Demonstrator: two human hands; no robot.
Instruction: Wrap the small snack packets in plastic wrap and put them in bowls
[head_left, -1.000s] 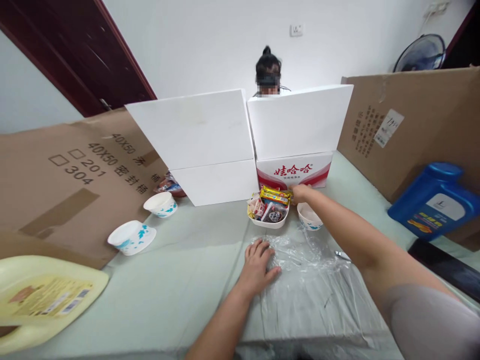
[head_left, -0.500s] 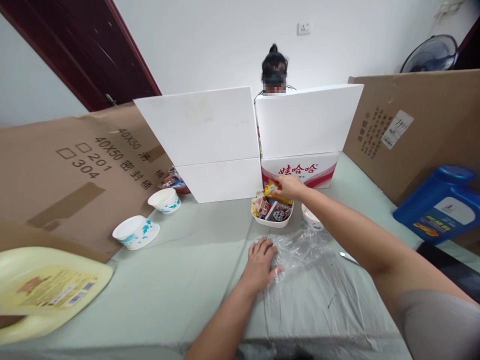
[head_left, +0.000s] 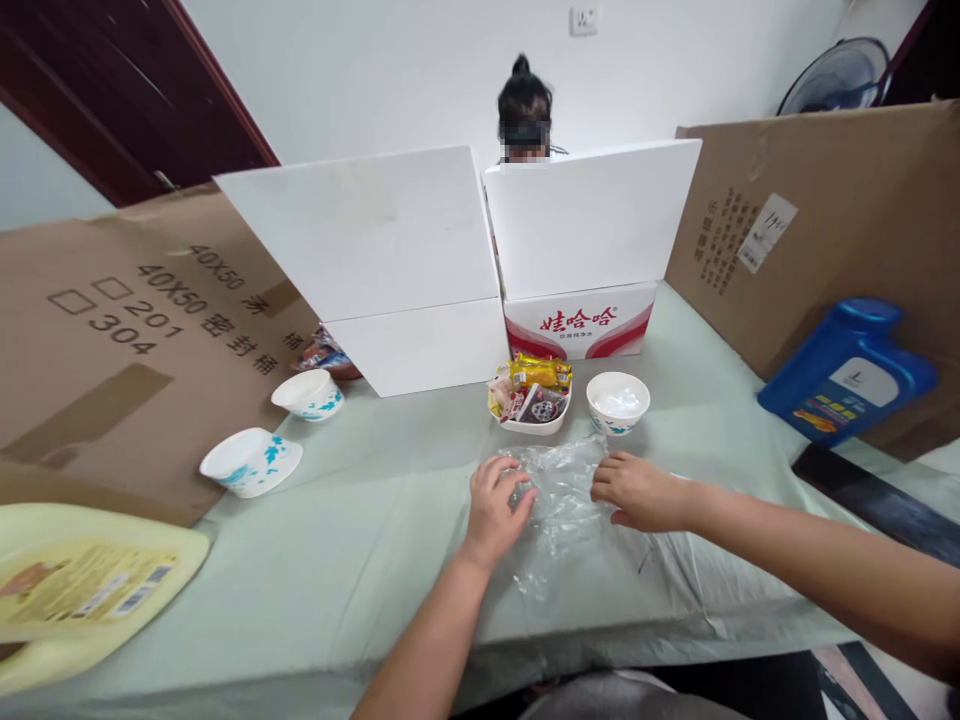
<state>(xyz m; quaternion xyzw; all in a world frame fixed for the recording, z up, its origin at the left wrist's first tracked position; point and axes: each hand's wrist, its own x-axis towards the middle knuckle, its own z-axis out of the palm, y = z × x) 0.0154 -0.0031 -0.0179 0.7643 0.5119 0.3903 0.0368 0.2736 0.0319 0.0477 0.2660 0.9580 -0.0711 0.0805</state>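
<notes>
A crumpled clear plastic bag (head_left: 559, 495) lies flat on the cloth between my hands. My left hand (head_left: 496, 508) touches its left edge, thumb and fingers apart. At the bag's right edge rests my right hand (head_left: 643, 492), palm down with the fingers stretched out; nothing shows in it. Just beyond the bag stands a white tub (head_left: 536, 427) filled with wrapped snacks, a yellow packet (head_left: 541, 373) lying on top at the back. To its right is a paper bowl (head_left: 616, 385) with clear plastic inside.
White panels (head_left: 405, 240) and a white-and-red carton (head_left: 581, 322) stand behind the tub, a person (head_left: 523, 110) beyond them. Paper bowls (head_left: 253, 462) sit at left by a yellow jug (head_left: 97, 590). A blue bottle (head_left: 847, 375) and a dark flat object (head_left: 874, 500) lie right.
My right hand has let go of the yellow packet, which now lies in the tub, and has come back to the plastic bag. The left hand stays by the bag. The view has shifted.
</notes>
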